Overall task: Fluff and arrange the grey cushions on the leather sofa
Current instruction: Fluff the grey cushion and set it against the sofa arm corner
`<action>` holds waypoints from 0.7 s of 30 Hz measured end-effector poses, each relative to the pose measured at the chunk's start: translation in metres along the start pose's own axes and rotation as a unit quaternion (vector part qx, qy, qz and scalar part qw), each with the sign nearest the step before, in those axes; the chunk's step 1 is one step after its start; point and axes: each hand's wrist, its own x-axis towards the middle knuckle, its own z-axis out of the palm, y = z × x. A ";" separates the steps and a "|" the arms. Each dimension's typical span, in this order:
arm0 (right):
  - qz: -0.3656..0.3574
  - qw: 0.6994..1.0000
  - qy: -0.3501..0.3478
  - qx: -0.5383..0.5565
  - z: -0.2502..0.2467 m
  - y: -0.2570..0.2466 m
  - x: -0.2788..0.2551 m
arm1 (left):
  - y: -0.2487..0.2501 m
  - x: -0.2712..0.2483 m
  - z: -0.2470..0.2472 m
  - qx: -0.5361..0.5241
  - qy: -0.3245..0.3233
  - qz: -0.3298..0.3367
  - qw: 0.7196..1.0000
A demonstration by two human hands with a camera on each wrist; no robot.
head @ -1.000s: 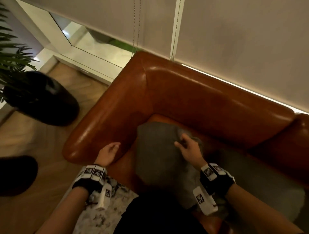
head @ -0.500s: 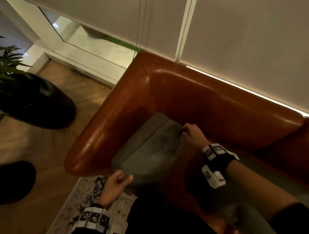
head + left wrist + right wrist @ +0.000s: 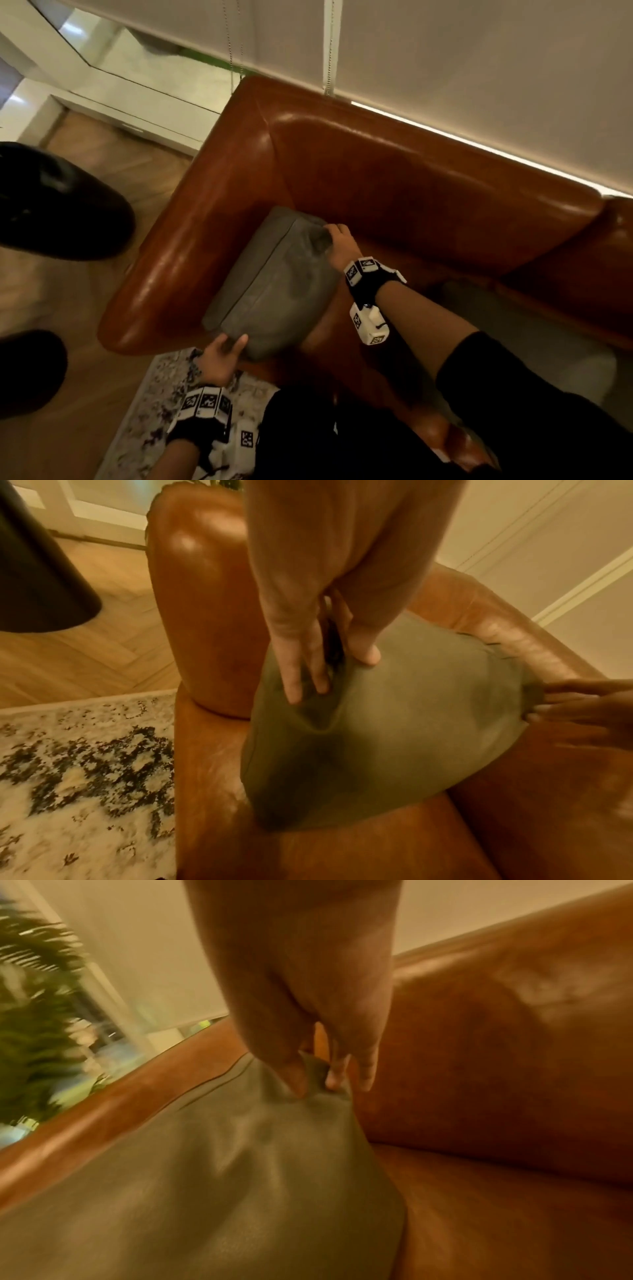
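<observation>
A grey cushion [image 3: 274, 291] stands on edge in the corner of the brown leather sofa [image 3: 411, 178], leaning against the armrest [image 3: 164, 260]. My left hand [image 3: 227, 347] pinches the cushion's near top corner, thumb on one face and fingers on the other; the left wrist view shows the fabric [image 3: 394, 723] bunched between them. My right hand [image 3: 337, 240] pinches the far top corner by the backrest, and the right wrist view shows the fingertips [image 3: 301, 1088] squeezing a fold of the cushion [image 3: 222, 1191].
A second grey cushion [image 3: 513, 342] lies on the seat to the right, partly hidden by my right arm. A black planter [image 3: 58, 202] stands on the wood floor left of the armrest. A patterned rug [image 3: 150, 404] lies before the sofa. Roller blinds hang behind.
The cushion went from lying flat under my right hand to standing on edge against the armrest. My left hand left the armrest and took the cushion's near corner.
</observation>
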 end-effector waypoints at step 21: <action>0.489 0.816 0.228 0.207 -0.145 0.433 -0.247 | 0.038 -0.091 0.132 0.151 -0.189 0.063 0.968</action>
